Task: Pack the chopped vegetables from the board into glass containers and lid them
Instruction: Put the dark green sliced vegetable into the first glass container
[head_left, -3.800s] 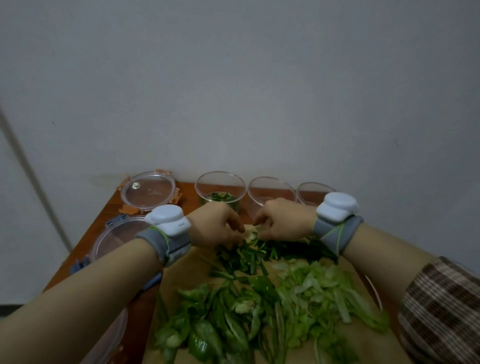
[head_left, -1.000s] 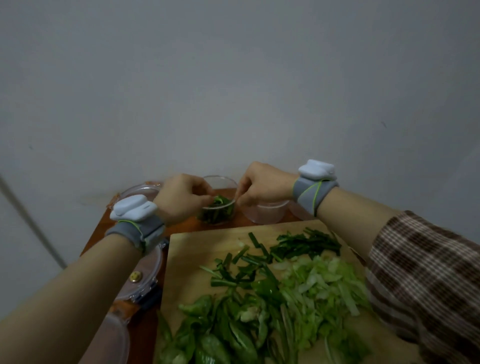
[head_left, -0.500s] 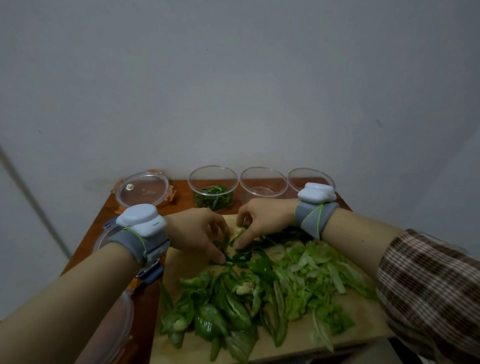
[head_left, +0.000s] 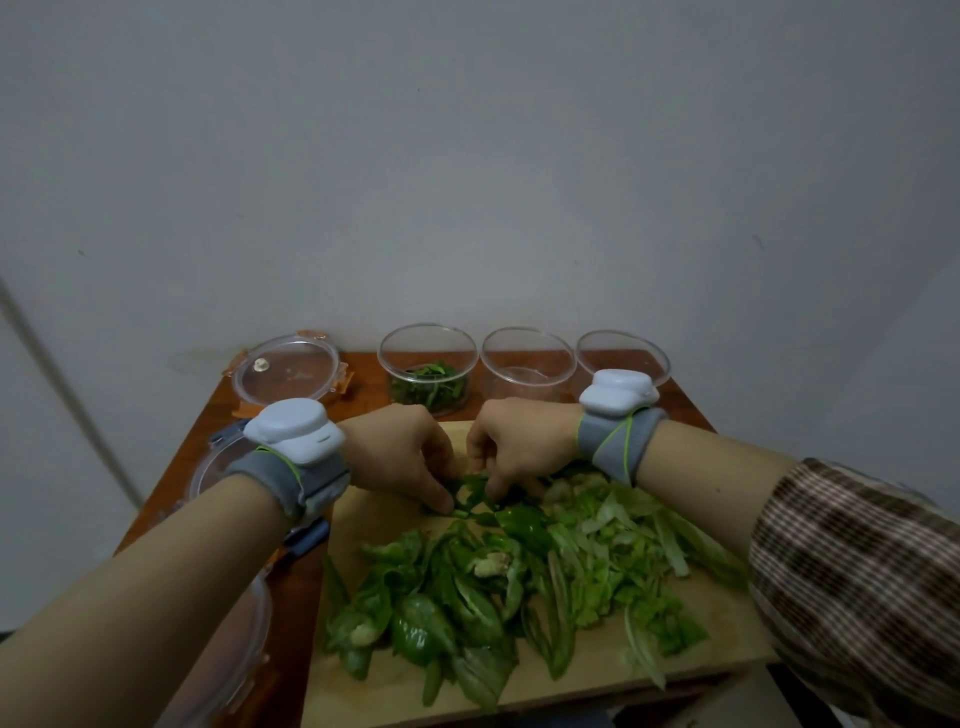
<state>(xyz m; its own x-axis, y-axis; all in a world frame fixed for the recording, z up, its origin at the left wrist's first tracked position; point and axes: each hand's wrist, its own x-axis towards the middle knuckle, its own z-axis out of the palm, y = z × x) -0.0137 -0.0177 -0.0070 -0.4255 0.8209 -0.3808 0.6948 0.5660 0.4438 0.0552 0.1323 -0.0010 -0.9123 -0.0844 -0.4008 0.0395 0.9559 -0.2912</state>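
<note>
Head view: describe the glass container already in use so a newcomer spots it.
On the brown wooden table, along the grey wall, three round clear glass containers stand in a row. It is the leftmost container; it alone holds dark chopped greens.

Dim, flat, greyish light falls over the wall (head_left: 467, 156), and shadows stay soft and faint. Wide-angle bending stretches the lower corners, and the near sleeve (head_left: 857, 571) looks blurry.

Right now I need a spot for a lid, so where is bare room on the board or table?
Bare board shows between the left hand and the peppers, and along the near edge. The middle is crowded: that hand and the right hand pinch dark greens beside the lettuce. Lids fill the left side of the table; bowls line the back.
</note>
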